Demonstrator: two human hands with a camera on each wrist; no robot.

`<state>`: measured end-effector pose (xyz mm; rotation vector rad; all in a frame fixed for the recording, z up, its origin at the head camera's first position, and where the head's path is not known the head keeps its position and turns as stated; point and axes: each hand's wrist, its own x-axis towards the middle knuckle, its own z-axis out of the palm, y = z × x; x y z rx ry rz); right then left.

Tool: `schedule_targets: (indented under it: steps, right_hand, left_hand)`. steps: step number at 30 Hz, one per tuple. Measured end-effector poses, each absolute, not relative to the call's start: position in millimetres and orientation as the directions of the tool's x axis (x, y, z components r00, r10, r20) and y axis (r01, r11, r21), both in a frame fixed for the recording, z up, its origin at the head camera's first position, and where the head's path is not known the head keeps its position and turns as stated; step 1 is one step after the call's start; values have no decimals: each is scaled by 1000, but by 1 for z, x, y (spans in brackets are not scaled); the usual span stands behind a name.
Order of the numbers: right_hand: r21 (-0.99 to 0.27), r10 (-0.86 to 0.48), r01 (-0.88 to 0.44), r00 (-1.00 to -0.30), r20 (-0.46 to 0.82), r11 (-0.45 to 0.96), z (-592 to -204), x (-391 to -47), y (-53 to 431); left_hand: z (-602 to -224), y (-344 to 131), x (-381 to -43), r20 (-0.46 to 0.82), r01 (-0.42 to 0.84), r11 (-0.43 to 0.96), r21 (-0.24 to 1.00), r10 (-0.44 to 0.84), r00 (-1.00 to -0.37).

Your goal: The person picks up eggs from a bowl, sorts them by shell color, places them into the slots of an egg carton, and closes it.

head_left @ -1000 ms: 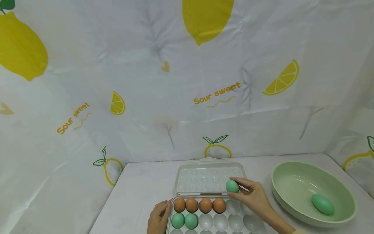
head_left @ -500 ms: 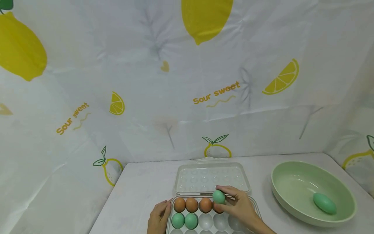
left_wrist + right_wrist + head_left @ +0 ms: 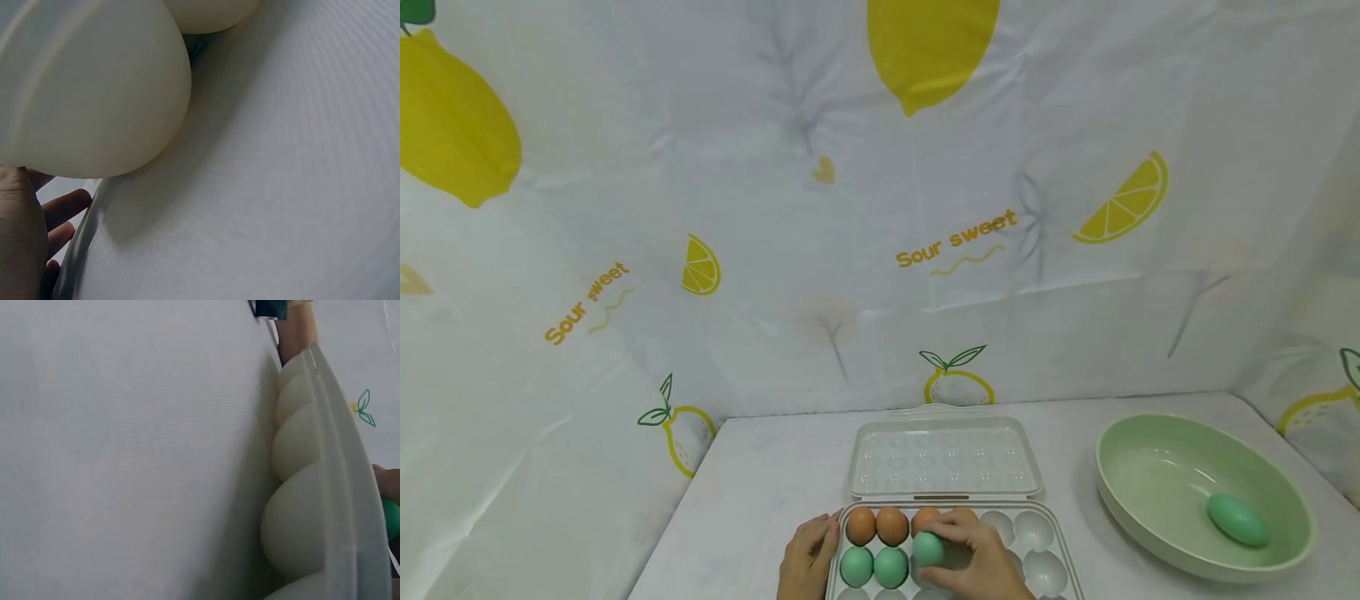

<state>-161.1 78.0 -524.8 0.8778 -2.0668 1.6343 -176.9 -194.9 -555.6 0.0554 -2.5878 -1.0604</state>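
In the head view my right hand (image 3: 973,556) pinches a green egg (image 3: 928,550) between fingers and thumb, low over the second row of the plastic egg tray (image 3: 1070,557). Two green eggs (image 3: 874,567) sit in that row to its left. Behind them stands a row of brown eggs (image 3: 892,526), the right ones partly covered by my fingers. My left hand (image 3: 807,554) rests against the tray's left edge. In the left wrist view its fingers (image 3: 65,207) lie spread beside the tray's rounded underside (image 3: 112,100). The right wrist view catches the held egg (image 3: 392,519) behind the tray rim.
The tray's clear lid (image 3: 943,458) lies folded back behind it. On the right stands a large pale green bowl (image 3: 1135,492) holding one green egg (image 3: 1237,520). A lemon-printed cloth (image 3: 820,250) hangs behind the white table (image 3: 752,492).
My right hand has brought the green egg left and down, from over the lid's hinge to the second row. The left hand stays put. The egg in the bowl has rolled slightly right.
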Motion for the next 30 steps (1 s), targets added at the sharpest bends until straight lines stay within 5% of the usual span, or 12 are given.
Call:
schedule_targets:
  steps: [6, 15, 30]
  right_hand:
    - [-694, -268, -691, -721, 640, 202, -532, -159, 73]
    - [-785, -336, -571, -808, 485, 241, -529, -155, 76]
    - [-722, -350, -604, -792, 499, 338, -529, -154, 77]
  left_hand:
    - [-555, -194, -177, 309, 98, 725, 682, -163, -937]
    - [-554, -194, -177, 286, 81, 712, 697, -172, -943]
    - [-558, -195, -177, 311, 100, 706, 701, -176, -934]
